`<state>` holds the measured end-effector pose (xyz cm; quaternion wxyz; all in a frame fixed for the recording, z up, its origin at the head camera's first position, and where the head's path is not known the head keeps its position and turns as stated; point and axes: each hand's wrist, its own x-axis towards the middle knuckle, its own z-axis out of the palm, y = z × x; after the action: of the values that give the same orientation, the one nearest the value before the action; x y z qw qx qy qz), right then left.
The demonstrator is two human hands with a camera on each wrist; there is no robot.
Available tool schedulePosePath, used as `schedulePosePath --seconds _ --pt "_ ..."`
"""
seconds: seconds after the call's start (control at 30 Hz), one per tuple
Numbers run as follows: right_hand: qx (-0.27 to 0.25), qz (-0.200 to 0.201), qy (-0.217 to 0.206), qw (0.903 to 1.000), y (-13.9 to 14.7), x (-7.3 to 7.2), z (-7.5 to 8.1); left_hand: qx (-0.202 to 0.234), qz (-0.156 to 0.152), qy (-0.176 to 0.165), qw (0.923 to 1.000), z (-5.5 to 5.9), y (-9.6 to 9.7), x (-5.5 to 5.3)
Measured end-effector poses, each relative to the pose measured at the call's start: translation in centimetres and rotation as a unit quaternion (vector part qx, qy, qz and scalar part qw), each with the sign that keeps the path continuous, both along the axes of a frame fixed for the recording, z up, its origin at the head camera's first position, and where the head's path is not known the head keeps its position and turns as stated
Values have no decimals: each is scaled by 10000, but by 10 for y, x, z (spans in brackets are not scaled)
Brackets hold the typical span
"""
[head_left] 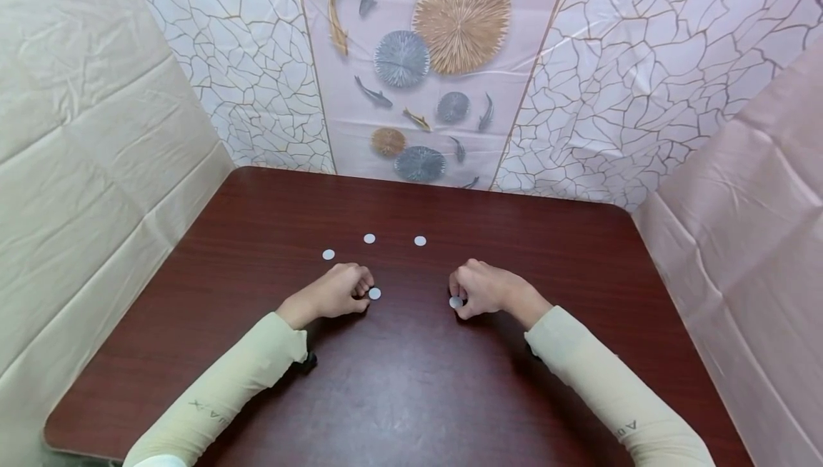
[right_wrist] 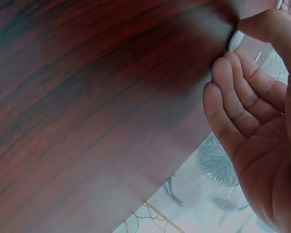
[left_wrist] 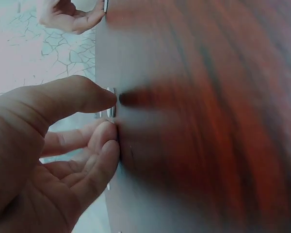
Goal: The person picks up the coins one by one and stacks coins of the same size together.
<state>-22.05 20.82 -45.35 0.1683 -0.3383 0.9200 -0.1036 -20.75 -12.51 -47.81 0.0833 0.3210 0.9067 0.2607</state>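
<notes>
Small, thin white round discs lie on the dark red-brown table. My left hand (head_left: 336,291) is at one white disc (head_left: 375,294), its thumb and fingertips at the rim. In the left wrist view this disc (left_wrist: 112,108) appears edge-on between thumb and index finger, close to the tabletop. Across from it, my right hand (head_left: 486,288) pinches another white disc (head_left: 456,302) by its edges. Seen from the right wrist, that disc (right_wrist: 236,41) sits tilted between the thumb and a fingertip, with the other fingers bent beside it.
Farther back lie a left disc (head_left: 328,254), a middle disc (head_left: 369,238) and a right disc (head_left: 420,240), forming an arc. The wooden table (head_left: 398,388) has rounded corners. A patterned cloth (head_left: 411,117) hangs behind its far edge, with pale cloth walls on both sides.
</notes>
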Motion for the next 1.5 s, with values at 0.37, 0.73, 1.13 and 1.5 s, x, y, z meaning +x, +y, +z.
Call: schedulePosePath --seconds 0.37,0.73,1.13,1.5 --pt "49 -100 -177 9998 -1 0 2 -76 137 96 9998 4 -20 -3" --pt "-8 -62 -209 9998 0 0 0 -252 393 142 9988 16 -50 -13" --pt "27 -38 -184 9998 -1 -1 2 -385 748 298 9960 27 -76 -31" --pt "46 -20 -204 9998 -4 -2 3 -545 915 140 9942 19 -85 -50"
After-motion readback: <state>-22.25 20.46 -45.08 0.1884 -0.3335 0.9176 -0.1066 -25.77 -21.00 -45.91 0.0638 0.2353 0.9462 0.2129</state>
